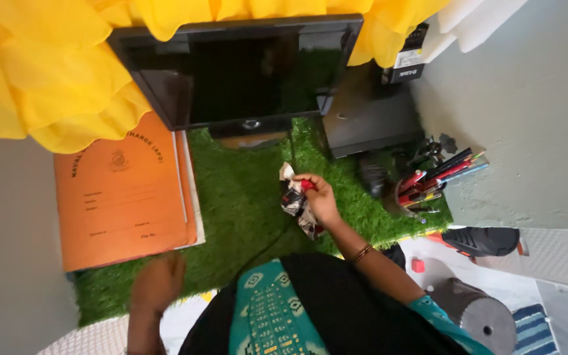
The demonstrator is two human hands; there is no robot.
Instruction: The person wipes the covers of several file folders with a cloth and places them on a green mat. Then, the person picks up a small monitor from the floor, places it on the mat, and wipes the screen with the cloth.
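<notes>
Crumpled cloth [295,200], patterned white, black and red, gripped in right hand [319,199] over green turf mat [244,197] on bench, just in front of dark monitor [238,72]; fingers curled shut around cloth and a small red object whose nature cannot be told; left hand [158,284] blurred at near edge of mat, beside orange folder [123,194], seemingly empty, openness impossible to tell.

Judged best handled with a firm bunch in the palm, loose ends tucked in, wrist kept low and clear of monitor base; short, even passes advisable, well away from pen holder [415,194] to the right, likely to tip if knocked.

Pen holder crammed with pens and pencils [445,172], red, black and blue among them, leaning outward toward grey wall; dark box-like unit [369,115] behind it, contents unseen; grey cylindrical bin [478,315] on floor at lower right, closed on top with a small hole, nothing visible inside; yellow fabric [47,72] draped above monitor and folder.
</notes>
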